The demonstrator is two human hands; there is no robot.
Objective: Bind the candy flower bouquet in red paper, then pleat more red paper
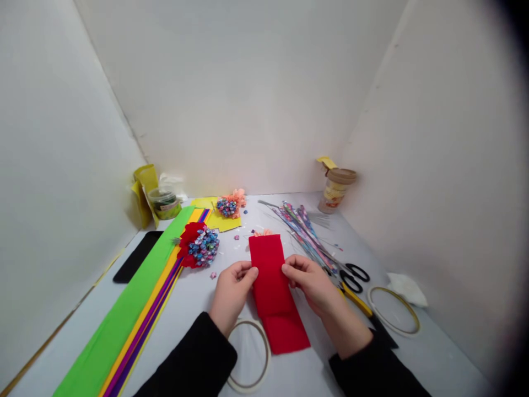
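A folded strip of red paper (270,275) is held over the table at the centre, its lower layer reaching down to the right. My left hand (235,289) pinches its left edge between thumb and fingers. On the opposite edge, my right hand (309,284) grips the same paper in a like pinch. A roll of white tape (268,353) lies beneath my left wrist. Left of the hands, a bunch of small blue and pink paper stars with red paper (190,245) rests on long coloured strips.
Green paper (124,320) and a black phone (138,257) lie at left. Black scissors (351,277), a yellow-handled cutter (363,306) and another tape roll (415,317) are at right. Behind stand a brown-lidded cup (334,190) and a clear tub (165,204). White walls surround the table.
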